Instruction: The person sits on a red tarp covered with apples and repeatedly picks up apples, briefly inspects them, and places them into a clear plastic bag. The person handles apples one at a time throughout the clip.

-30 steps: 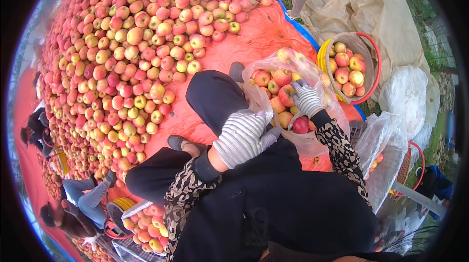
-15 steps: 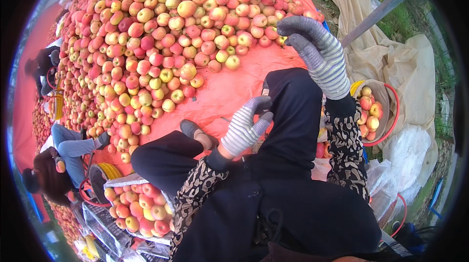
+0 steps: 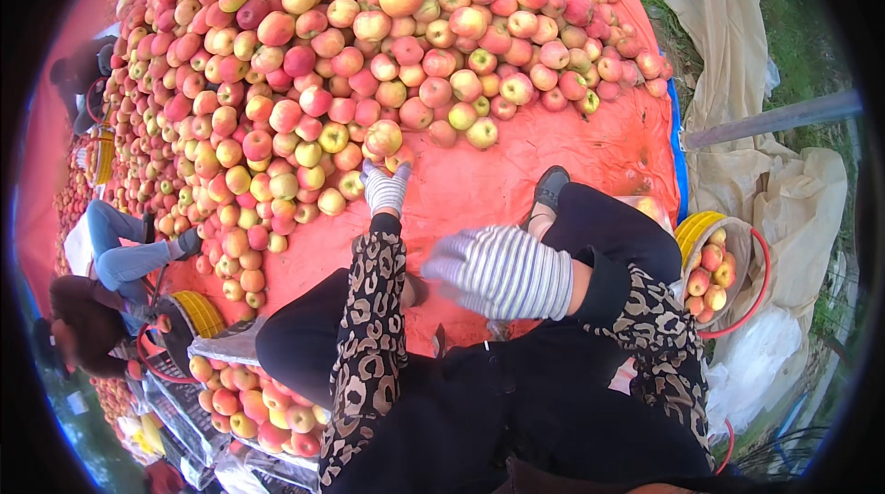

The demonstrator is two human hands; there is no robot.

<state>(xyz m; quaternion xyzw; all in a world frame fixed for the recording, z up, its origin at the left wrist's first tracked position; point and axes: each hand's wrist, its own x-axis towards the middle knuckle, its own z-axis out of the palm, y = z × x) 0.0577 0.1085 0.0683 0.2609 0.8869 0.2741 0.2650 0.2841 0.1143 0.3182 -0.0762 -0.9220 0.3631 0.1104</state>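
My left hand [image 3: 385, 188], in a striped glove with greyish fingers, reaches out to the near edge of a big heap of red and yellow apples [image 3: 313, 100]. Its finger and thumb are spread at an apple [image 3: 399, 158] on that edge; a closed grip does not show. A larger apple [image 3: 383, 137] lies just beyond the fingertips. My right hand [image 3: 507, 273], gloved the same way, is over the sheet between my legs. Its fingers point left, stretched out and blurred by motion, and no apple shows in it.
A red sheet [image 3: 479, 194] lies under the heap. Apples fill a lined crate [image 3: 253, 406] at my left and partly fill a yellow-banded bucket [image 3: 708, 227] with a red handle at my right. A person [image 3: 92, 328] sits at the left beside another bucket [image 3: 194, 314]. A pole [image 3: 774, 121] crosses at right.
My left hand has moved forward from above my lap to the apples. The right hand has come down and left from beside my raised knee. The view has shifted.
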